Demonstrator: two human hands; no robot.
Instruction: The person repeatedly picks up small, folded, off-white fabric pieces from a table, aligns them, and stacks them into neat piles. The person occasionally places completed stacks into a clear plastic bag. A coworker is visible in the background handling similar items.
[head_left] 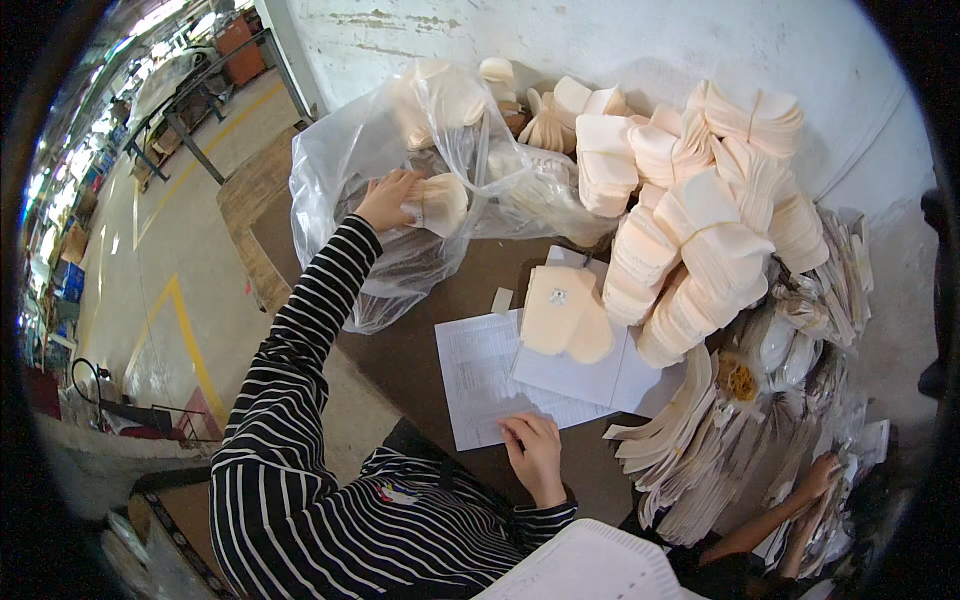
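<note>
Left hand: the left hand (390,203) is closed on the near end of a bundle of cream pads (446,203); its thumb side is hidden.
Bundle position: among the folds of the clear plastic bag (388,290), upper left on the table (385,365); whether it sits wholly inside cannot be told.
Right hand: the right hand (535,455) rests by the lower edge of the printed sheets (470,385), fingers bent, nothing seen in it; whether the fingertips meet cannot be told.
Snag risk: loose film around the left wrist could catch the fingers or drag on the bundle.
Spill risk: a weak grip could let the pads fan apart, their binding being unclear here.
Slump risk: the pad pile (690,250) leans in several layers; a knock could send stacks onto the loose pads (560,315) lying on the paper.
Table edge: the bag's lower corner lies close to the near left edge, so a pull that way could carry it over towards the floor (150,310).
Open room: a bare brown strip between bag and sheets; the right is crowded by fabric strips (705,455) and a co-worker's hand (823,475).
</note>
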